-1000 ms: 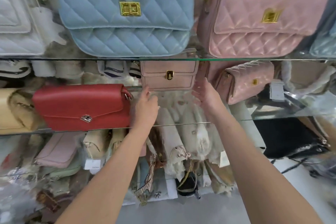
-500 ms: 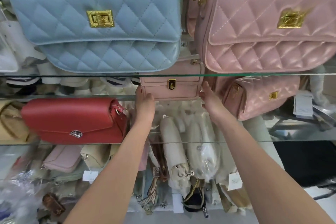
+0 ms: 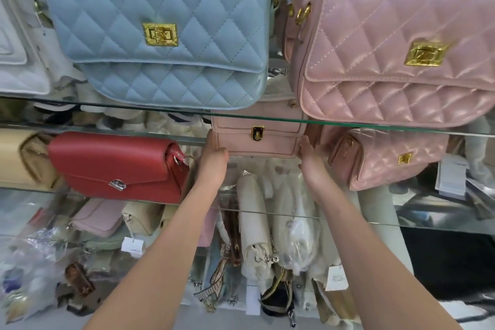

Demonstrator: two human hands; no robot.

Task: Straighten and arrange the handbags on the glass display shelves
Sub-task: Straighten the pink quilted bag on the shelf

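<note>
Your left hand (image 3: 213,162) is cupped against the lower left corner of the small pink bag (image 3: 258,139), fingers wrapped behind its edge. Your right hand (image 3: 310,161) presses flat against the bag's lower right corner, fingers extended upward along its side. Together, both hands clamp the bag between them.

The small pink bag is a smooth, boxy flap bag with stitched borders and a gold clasp (image 3: 258,132) at centre front. It stands upright at the back of the middle glass shelf (image 3: 375,222), its top partly hidden behind the edge of the upper glass shelf (image 3: 134,108).

Left of your left hand, a red bag (image 3: 117,166) with a silver clasp stands on the same shelf, close to your wrist. Right of your right hand, a quilted pink bag (image 3: 388,158) with a small gold clasp stands just beside your fingers, tilted.

Above your hands, on the upper shelf, a quilted blue bag (image 3: 160,35) stands left and a large quilted pink bag (image 3: 401,51) stands right, each with a gold turn lock. Below your forearms, wrapped bags (image 3: 267,236) lie crowded together.
</note>
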